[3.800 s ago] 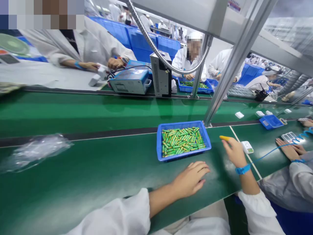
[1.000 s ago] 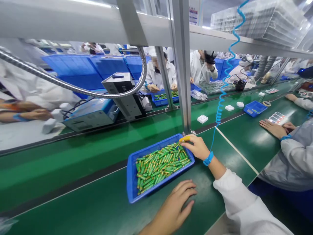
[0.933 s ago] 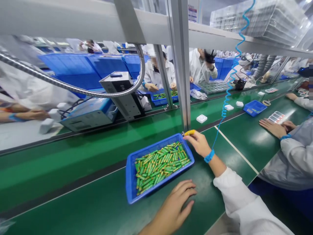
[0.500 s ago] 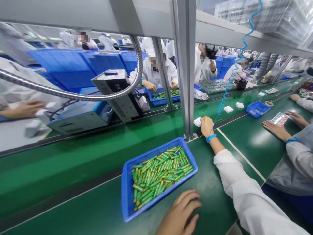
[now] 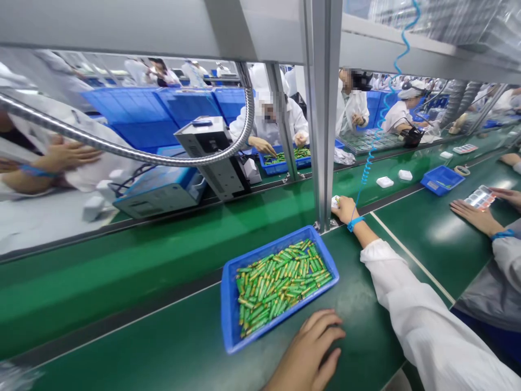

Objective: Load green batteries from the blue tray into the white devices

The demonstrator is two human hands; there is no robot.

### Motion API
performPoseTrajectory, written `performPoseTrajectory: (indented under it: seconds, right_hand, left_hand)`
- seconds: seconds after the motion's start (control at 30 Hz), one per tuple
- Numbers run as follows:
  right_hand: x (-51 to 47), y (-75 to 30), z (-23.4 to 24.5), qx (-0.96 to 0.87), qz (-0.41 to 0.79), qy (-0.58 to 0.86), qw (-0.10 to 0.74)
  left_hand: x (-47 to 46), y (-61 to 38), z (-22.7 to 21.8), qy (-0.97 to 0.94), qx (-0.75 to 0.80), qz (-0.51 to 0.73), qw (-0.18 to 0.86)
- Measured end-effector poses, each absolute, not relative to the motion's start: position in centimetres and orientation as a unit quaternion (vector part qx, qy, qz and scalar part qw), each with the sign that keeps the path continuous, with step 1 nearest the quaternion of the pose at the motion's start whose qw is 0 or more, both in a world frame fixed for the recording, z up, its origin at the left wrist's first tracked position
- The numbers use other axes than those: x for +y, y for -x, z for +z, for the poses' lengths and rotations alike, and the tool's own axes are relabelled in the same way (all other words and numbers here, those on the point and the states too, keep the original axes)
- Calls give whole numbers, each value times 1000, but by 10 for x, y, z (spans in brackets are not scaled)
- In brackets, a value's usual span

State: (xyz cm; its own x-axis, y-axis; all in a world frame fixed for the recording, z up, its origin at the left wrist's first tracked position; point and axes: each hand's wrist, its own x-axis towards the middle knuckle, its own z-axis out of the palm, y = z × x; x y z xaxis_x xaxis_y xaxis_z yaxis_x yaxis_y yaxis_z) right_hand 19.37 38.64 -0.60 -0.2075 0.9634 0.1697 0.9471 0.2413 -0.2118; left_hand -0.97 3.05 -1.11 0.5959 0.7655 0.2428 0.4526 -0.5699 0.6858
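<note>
Touching the white box beside the metal post, the right hand hides part of it; finger closure cannot be told. The left hand has fingers loosely spread, just beside the blue tray of batteries.

I see batteries in the tray; the left hand before it; the post behind its right corner.
</note>
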Motion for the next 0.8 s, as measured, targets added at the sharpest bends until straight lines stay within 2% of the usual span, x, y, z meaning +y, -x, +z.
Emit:
performPoseTrajectory:
  seconds: [0.2,0.37,0.47,0.57,0.7,0.8]
  right_hand:
    - [314,-246,20,-763,20,619,184]
    - [193,-278,-30,-791,86,539,277]
    - [158,-271,-53,-808,145,492,290]
    - [184,-265,-45,-798,132,499,311]
    - [280,-280,-10,-710,-4,617,339]
    - [351,-298,5,-676,-32,652,342]
  left_hand:
    - [31,10,-15,-850,354,271,279]
    - [33,8,-30,-860,346,277,252]
    - [32,8,-31,-862,347,274,249]
    - [33,10,-28,-862,347,280,242]
    - [36,11,-31,-870,339,292,206]
    - [38,11,-40,-879,336,289,175]
